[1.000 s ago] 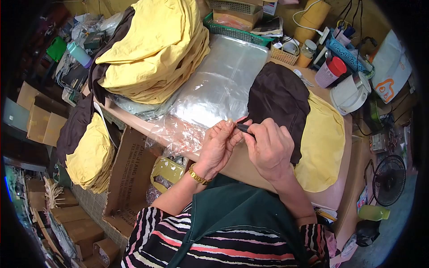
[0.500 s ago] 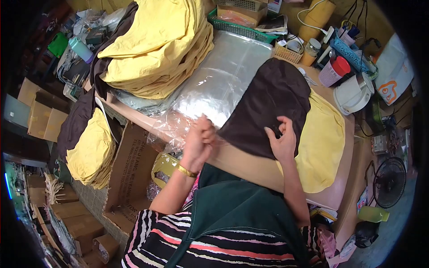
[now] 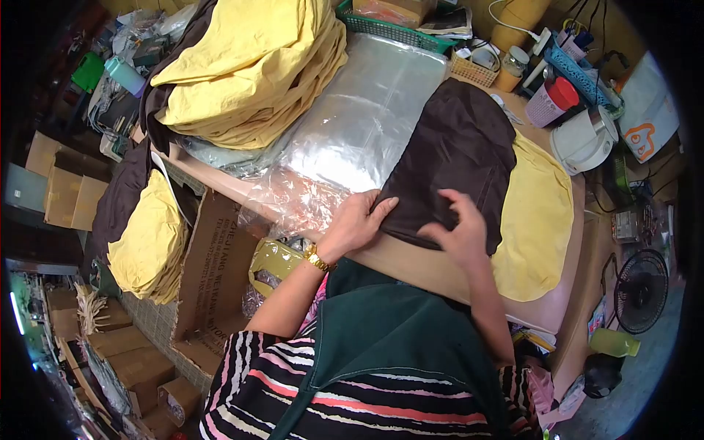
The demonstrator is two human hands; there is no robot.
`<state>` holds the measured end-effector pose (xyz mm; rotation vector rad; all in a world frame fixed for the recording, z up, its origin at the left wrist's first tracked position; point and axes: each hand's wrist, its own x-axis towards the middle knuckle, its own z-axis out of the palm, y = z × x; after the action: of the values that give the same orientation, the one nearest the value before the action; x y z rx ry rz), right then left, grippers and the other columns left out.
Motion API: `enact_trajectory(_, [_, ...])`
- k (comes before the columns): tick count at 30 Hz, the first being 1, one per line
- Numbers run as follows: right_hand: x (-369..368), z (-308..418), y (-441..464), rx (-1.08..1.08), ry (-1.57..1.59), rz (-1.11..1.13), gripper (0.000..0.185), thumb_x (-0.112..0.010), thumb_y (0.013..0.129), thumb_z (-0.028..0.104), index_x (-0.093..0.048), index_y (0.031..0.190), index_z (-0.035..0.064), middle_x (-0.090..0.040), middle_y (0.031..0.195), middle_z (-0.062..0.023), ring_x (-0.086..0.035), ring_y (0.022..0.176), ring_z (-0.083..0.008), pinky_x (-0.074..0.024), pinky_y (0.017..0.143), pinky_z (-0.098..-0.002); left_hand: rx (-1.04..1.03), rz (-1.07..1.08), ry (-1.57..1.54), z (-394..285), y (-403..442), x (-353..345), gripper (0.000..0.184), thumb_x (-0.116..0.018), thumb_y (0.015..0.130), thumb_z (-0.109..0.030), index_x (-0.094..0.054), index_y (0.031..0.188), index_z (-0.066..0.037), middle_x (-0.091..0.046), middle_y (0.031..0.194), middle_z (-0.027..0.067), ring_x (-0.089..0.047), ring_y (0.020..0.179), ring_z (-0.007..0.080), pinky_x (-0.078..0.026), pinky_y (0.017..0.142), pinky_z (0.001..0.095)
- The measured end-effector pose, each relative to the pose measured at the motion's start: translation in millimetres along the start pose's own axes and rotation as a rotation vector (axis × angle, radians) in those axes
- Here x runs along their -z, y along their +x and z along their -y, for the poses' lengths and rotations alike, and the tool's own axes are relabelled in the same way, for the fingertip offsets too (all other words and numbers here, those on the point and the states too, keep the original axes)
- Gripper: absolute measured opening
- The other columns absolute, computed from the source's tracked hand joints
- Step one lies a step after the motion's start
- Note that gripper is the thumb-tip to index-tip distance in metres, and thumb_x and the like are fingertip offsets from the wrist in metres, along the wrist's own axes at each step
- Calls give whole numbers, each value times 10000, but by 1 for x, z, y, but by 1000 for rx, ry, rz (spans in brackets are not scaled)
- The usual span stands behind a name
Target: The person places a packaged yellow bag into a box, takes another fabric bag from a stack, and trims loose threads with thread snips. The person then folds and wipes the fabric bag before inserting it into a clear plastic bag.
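A dark brown fabric piece lies flat on the table, partly over a yellow fabric piece; whether the two are joined, I cannot tell. My left hand, with a gold watch at the wrist, pinches the brown fabric's lower left corner, thumb on top. Over the brown fabric's lower right part is my right hand, slightly blurred, its thumb and fingers curved and apart with nothing between them. Clear plastic bags lie in a flat stack just left of the brown fabric.
A tall pile of yellow fabric stands at the table's back left. Below the left edge is an open cardboard box. Baskets, a pink cup and a white tape roll line the back right. A black fan stands at right.
My left hand has opened from a loose fist, moved right and taken the brown fabric's corner. My right hand has shifted slightly, fingers spreading. The view has tilted a little.
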<state>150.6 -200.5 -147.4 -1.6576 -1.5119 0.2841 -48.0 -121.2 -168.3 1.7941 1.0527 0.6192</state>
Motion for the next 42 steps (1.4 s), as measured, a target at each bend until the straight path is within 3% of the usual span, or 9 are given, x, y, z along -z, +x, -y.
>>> enact_trajectory(1, [-2, 4, -7, 65, 26, 78, 174, -692, 804, 78, -611, 955, 47, -629, 813, -96, -618, 702, -266, -483, 635, -348, -6, -15, -160, 2, 0, -2, 444, -610, 921, -367, -582, 792, 57, -557, 632, 230, -563, 606, 352, -431, 603, 437])
enact_trajectory(2, [-5, 7, -13, 127, 57, 158, 154, -691, 780, 48, -622, 917, 43, -623, 801, -93, -617, 685, -262, -481, 616, -347, 30, 32, -283, 6, 1, -6, 351, -610, 944, -309, -634, 835, 24, -567, 633, 58, -485, 627, 70, -441, 596, 280])
enact_trajectory(5, [-15, -10, -15, 147, 88, 156, 122, -656, 724, -51, -623, 818, 20, -578, 733, -83, -595, 616, -223, -459, 558, -335, -23, 87, 238, -24, -1, 25, 398, -594, 940, -330, -592, 776, 32, -574, 601, 162, -556, 577, 174, -422, 570, 390])
enact_trajectory(8, [-2, -16, -10, 29, 193, 15, 122, -645, 721, -86, -604, 801, -3, -522, 679, -66, -507, 556, -141, -372, 512, -270, 144, -211, -78, -24, -6, 64, 349, -615, 929, -295, -623, 760, 10, -632, 619, 46, -563, 600, 116, -442, 575, 331])
enact_trajectory(14, [9, -10, -9, 12, 171, 6, 133, -663, 712, -84, -613, 806, -4, -518, 678, -58, -486, 548, -117, -362, 506, -251, -269, -831, 280, -21, -13, 93, 329, -669, 900, -199, -587, 1146, 5, -579, 906, 47, -543, 646, 114, -479, 585, 250])
enact_trajectory(17, [6, -5, -9, 37, 182, 20, 137, -669, 710, -80, -614, 811, -6, -527, 683, -63, -523, 562, -132, -398, 509, -254, 122, 30, -306, -30, -25, 62, 569, -640, 909, -393, -550, 1271, 36, -596, 946, 73, -582, 746, 102, -477, 645, 229])
enact_trajectory(25, [-1, 1, -15, 122, 152, 53, 161, -664, 693, -80, -614, 829, -8, -552, 703, -90, -566, 567, -186, -438, 505, -268, 251, -5, -892, 8, -6, 8, 169, -678, 911, -162, -673, 973, -5, -608, 740, -26, -441, 527, 19, -385, 485, 177])
enact_trajectory(33, [2, 24, -7, 93, 186, 237, 224, -720, 735, 14, -635, 942, 14, -557, 817, -96, -602, 707, -187, -479, 620, -315, 377, 63, -1374, 13, -16, 17, 213, -536, 983, -123, -576, 986, 86, -660, 1018, 187, -690, 953, 249, -599, 832, 274])
enact_trajectory(42, [4, 69, 21, 347, -171, 96, 334, -765, 711, 115, -602, 999, 76, -539, 872, -61, -600, 689, -262, -465, 615, -368, 329, 53, -1359, -10, -22, 20, 215, -506, 997, -130, -518, 1021, 83, -602, 1124, 202, -678, 980, 254, -594, 847, 290])
